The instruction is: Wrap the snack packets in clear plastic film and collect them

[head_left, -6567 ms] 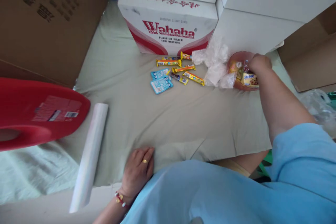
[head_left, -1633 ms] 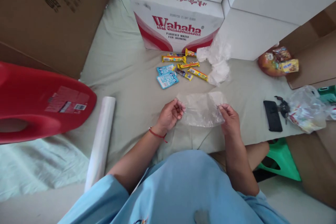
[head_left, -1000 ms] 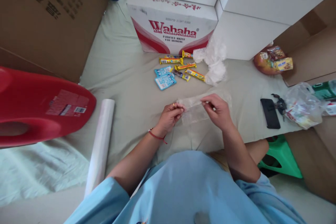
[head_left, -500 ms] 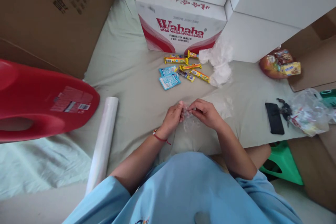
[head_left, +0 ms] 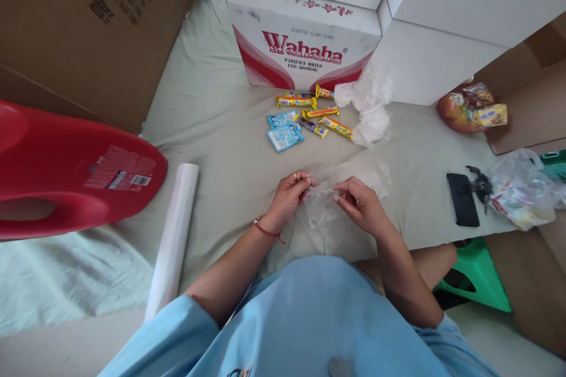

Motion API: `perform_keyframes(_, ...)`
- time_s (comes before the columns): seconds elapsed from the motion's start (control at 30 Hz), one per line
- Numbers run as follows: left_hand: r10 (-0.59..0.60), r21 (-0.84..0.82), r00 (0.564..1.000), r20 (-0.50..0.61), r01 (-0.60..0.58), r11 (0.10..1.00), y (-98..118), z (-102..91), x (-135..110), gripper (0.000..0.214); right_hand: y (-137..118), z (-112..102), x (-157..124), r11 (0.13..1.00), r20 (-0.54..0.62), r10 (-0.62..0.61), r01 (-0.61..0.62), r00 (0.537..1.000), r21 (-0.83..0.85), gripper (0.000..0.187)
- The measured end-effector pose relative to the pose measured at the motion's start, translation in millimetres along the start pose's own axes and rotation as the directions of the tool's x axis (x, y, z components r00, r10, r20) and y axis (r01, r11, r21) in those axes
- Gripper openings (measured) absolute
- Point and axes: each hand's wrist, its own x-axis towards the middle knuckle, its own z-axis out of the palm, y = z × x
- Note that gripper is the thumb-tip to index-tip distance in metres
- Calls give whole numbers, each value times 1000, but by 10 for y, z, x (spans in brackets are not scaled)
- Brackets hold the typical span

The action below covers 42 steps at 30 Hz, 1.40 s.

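Observation:
My left hand (head_left: 289, 197) pinches a clear plastic bag (head_left: 319, 206) between thumb and fingers. At the bag's other side, the curled fingers of my right hand (head_left: 360, 206) have hold of its film, with thumb and forefinger close together. The thin film spans the gap between both hands and hangs down towards me. Beyond the hands lie blue sachets (head_left: 285, 136) and several yellow-wrapped snack sticks (head_left: 336, 128). A crumpled white plastic bag (head_left: 370, 109) touches the rightmost sticks.
A Wahaba-style water carton, lettered "Wahaha" (head_left: 305, 47), stands at the back. Left are a red jug (head_left: 88, 171), a white roll (head_left: 174, 235) and a brown carton (head_left: 88, 29). Right lie a black phone (head_left: 462, 200), keys (head_left: 481, 187) and a filled plastic bag (head_left: 522, 194).
My right hand has moved to the right, away from my left hand. The clear bag, bunched between the fingertips before, is now spread wider between them.

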Motion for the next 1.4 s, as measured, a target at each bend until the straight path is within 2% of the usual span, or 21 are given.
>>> perform_keyframes(0.1,2,72,993,118,-10,997,7,6,-44,24,49,99,-1,999,-24,1,-3,1000,-49,31)
perform_keyframes(0.17,16,102,989,144,-31,994,10,14,-58,23,67,170,39,998,-6,-17,17,1000,-65,22)
perform_keyframes(0.23,32,97,993,112,-43,994,14,21,-50,24,65,199,63,996,-22,-30,28,999,-80,12)
perform_keyframes(0.33,43,6,999,21,-44,999,35,8,-4,27,30,133,-18,992,-126,-67,52,990,-119,12)
perform_keyframes(0.47,-26,-110,999,-44,22,994,110,-52,53,33,-42,-37,-431,961,-260,-105,30,960,-276,11)
perform_keyframes(0.57,-48,-173,996,-77,34,984,177,-88,68,37,-109,-75,-908,924,-277,-109,-5,955,-381,14)
perform_keyframes(0.63,-49,-197,994,-101,28,980,211,-96,69,37,-162,-60,-1223,920,-203,-55,-29,978,-390,16)
perform_keyframes(0.7,-59,-191,991,-116,36,981,229,-101,72,34,-211,-67,-1469,946,-29,53,-60,998,-320,15)
perform_keyframes(0.77,-66,-157,989,-135,45,987,225,-119,75,31,-233,-137,-1605,975,164,168,-139,972,-175,17)
perform_keyframes(0.83,-52,-93,982,-182,36,995,202,-161,65,27,-206,-270,-1615,959,210,283,-282,936,-33,23)
perform_keyframes(0.87,-24,-32,973,-228,18,999,189,-193,47,24,-173,-346,-1579,933,148,355,-360,923,10,28)
perform_keyframes(0.93,100,190,930,-354,-34,981,180,-272,-30,23,-78,-476,-1452,877,-95,480,-479,872,31,36)
perform_keyframes(0.97,208,347,887,-412,-58,936,193,-315,-89,28,-26,-515,-1374,860,-222,500,-510,837,14,37)
perform_keyframes(1.03,481,679,765,-428,-79,730,268,-382,-236,39,64,-517,-1218,857,-379,460,-513,803,-47,34)
perform_keyframes(1.07,599,797,713,-364,-95,597,327,-394,-310,40,97,-483,-1148,867,-410,424,-493,808,-76,31)
perform_keyframes(1.1,678,871,684,-268,-128,474,394,-385,-375,36,124,-433,-1088,878,-426,390,-469,816,-96,30)
perform_keyframes(1.13,718,912,678,-158,-179,369,460,-349,-422,30,147,-377,-1038,885,-441,364,-452,820,-110,29)
perform_keyframes(1.17,717,924,696,-37,-249,290,518,-288,-442,24,173,-327,-998,887,-469,345,-446,813,-122,30)
perform_keyframes(1.27,573,859,760,306,-480,179,568,11,-315,19,325,-297,-896,860,-626,274,-477,730,-179,34)
perform_keyframes(1.33,440,790,760,479,-591,162,475,227,-115,24,507,-392,-782,831,-704,224,-509,674,-223,32)
perform_keyframes(1.4,299,762,758,580,-634,129,301,387,77,31,718,-514,-603,818,-702,207,-514,682,-258,34)
